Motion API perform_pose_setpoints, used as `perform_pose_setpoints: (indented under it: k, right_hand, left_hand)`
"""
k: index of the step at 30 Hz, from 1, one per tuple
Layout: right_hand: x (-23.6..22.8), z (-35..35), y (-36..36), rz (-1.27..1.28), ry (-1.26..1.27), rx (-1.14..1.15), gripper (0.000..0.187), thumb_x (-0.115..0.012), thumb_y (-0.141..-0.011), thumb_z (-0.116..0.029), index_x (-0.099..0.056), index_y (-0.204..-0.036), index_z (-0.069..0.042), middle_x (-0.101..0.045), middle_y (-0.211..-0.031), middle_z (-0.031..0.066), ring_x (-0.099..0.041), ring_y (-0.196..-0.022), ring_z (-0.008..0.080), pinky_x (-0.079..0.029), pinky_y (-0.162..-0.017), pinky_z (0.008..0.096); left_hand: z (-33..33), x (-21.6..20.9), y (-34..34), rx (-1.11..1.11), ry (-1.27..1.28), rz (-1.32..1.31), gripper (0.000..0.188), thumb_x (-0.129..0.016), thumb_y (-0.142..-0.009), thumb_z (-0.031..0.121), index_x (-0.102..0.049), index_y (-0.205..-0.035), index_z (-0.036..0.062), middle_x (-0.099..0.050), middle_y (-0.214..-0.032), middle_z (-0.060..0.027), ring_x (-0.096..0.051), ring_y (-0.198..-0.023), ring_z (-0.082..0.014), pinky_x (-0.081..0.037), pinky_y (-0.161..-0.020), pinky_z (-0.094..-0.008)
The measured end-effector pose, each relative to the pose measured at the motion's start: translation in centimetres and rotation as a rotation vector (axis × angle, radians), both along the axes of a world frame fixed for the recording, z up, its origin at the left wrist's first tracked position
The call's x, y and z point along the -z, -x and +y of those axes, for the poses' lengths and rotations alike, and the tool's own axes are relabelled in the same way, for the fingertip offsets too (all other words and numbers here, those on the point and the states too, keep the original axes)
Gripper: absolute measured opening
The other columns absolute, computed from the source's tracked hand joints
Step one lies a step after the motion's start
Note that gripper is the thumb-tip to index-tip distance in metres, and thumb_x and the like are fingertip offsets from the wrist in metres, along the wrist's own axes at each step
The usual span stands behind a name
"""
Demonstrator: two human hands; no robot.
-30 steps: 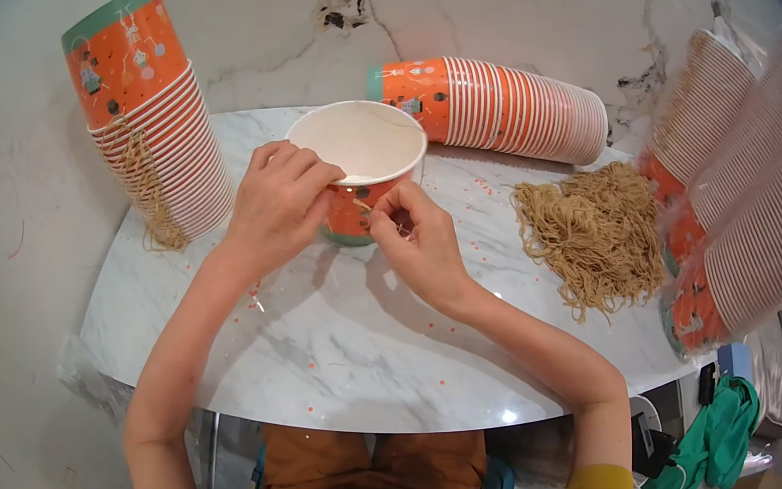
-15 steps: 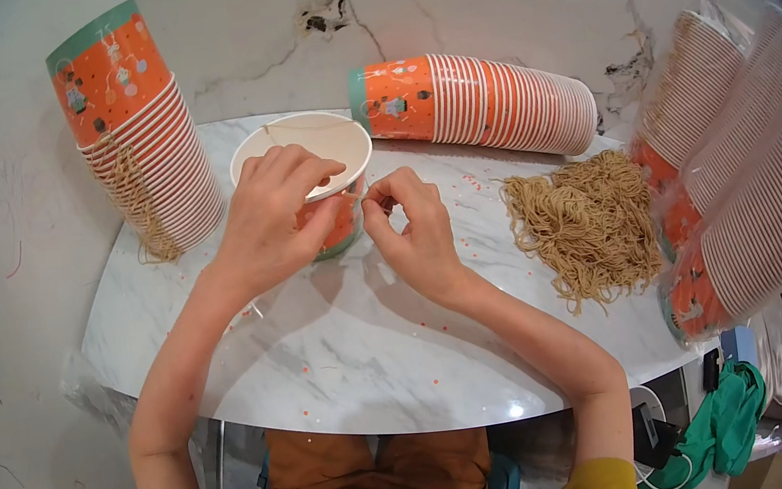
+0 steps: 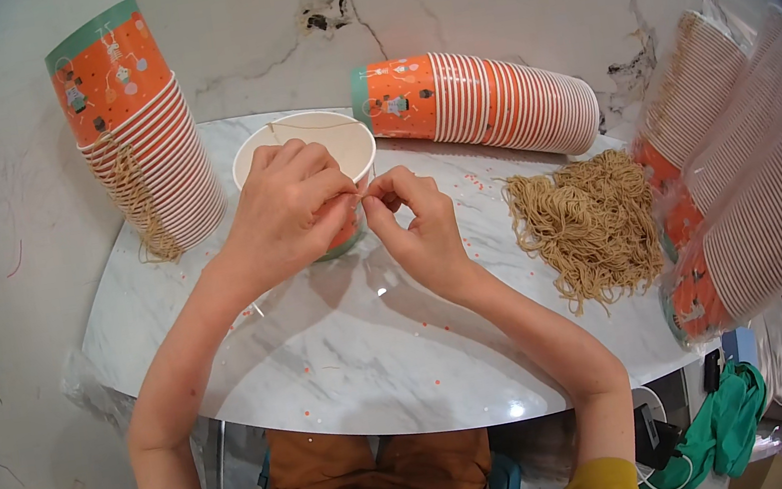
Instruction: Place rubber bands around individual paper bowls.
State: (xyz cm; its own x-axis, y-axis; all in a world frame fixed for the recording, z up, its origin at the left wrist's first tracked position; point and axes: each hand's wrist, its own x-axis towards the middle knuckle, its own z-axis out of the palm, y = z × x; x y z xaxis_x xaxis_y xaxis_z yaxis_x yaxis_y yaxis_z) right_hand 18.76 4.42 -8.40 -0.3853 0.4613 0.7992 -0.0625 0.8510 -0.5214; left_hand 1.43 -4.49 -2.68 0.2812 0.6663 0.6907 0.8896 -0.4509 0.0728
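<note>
A wide paper cup (image 3: 324,131), white inside and orange with a green base outside, stands upright near the table's middle. Tan string (image 3: 321,127) crosses its mouth near the far rim. Over the near rim, my left hand (image 3: 292,204) pinches the string with thumb and fingers, covering part of the cup. My right hand (image 3: 419,225) sits just right of the cup, thumb and forefinger closed on the string close to the left fingertips. Any knot there is too small to make out.
At left stands an upside-down stack of cups (image 3: 163,172) with strings (image 3: 139,201) hanging on it. Another stack (image 3: 492,108) lies behind the cup. A pile of tan string (image 3: 585,225) is at right, beside bagged cup stacks (image 3: 760,209). Orange specks dot the marbled table (image 3: 382,387).
My left thumb and fingers have closed together into a pinch and come down to the right, meeting my right fingertips. The cup has shifted very slightly right.
</note>
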Motion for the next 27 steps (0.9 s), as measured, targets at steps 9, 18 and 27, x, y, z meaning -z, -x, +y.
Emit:
perform_pose_setpoints:
  k: [9, 18, 27]
  right_hand:
    - [-0.7, -0.9, -0.2, -0.081, 0.269, -0.094, 0.01, -0.066, -0.093, -0.006, -0.06, -0.101, -0.004, -0.057, -0.064, 0.0067, -0.053, -0.051, 0.0175, -0.041, -0.05, 0.0318]
    - [0.0, -0.2, -0.1, -0.056, -0.218, 0.137, 0.017, -0.074, -0.093, -0.006, -0.067, -0.108, -0.005, -0.064, -0.066, 0.0053, -0.056, -0.051, 0.0121, -0.043, -0.049, 0.0271]
    - [0.1, -0.4, 0.0, -0.065, -0.162, 0.11, 0.012, -0.07, -0.092, -0.008, -0.066, -0.103, -0.009, -0.069, -0.071, 0.0071, -0.066, -0.056, 0.0223, -0.046, -0.049, 0.034]
  left_hand:
    - [0.1, 0.6, 0.2, -0.042, -0.136, 0.085, 0.013, -0.071, -0.075, 0.005, -0.067, -0.087, 0.0059, -0.061, -0.09, -0.0051, -0.059, -0.09, -0.0239, -0.042, -0.09, -0.0398]
    - [-0.1, 0.5, -0.3, -0.016, -0.112, 0.039, 0.013, -0.07, -0.074, 0.004, -0.067, -0.087, 0.0054, -0.06, -0.09, -0.0058, -0.059, -0.09, -0.0244, -0.042, -0.09, -0.0397]
    - [-0.3, 0.8, -0.5, -0.04, -0.114, 0.045, 0.014, -0.069, -0.073, 0.002, -0.066, -0.087, 0.0052, -0.061, -0.092, -0.0059, -0.058, -0.091, -0.0246, -0.042, -0.09, -0.0401]
